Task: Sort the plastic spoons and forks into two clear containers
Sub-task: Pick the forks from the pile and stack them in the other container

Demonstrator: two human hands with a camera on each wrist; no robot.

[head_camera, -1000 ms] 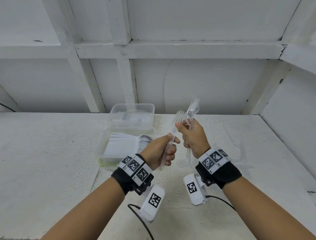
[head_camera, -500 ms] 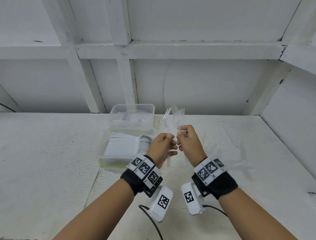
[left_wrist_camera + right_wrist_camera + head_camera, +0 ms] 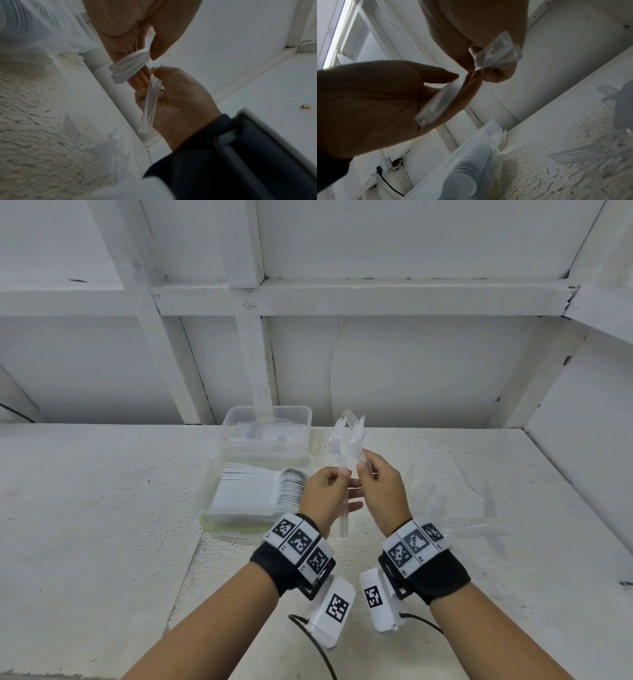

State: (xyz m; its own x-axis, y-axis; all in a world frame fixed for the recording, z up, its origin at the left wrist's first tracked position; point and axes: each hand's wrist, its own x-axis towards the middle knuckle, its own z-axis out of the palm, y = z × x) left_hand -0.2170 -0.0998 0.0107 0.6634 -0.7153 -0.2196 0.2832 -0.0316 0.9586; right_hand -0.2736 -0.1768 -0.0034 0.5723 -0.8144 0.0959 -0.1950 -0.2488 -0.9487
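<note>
My left hand grips a small bundle of clear plastic forks by the handles, tines up, above the table. My right hand pinches a few more clear forks right beside them, and the tines nearly touch. In the left wrist view the left hand's handle bundle sits above the right hand's fork handle. The near clear container holds a stacked row of white spoons. Behind it the far clear container holds some clear cutlery.
Several loose clear forks lie on the rough white table to the right of my hands. A white wall with beams rises behind the containers, and a side wall closes the right.
My hands have come closer together. The right hand's forks swung left and down until they stand next to the left hand's forks. The containers have not moved.
</note>
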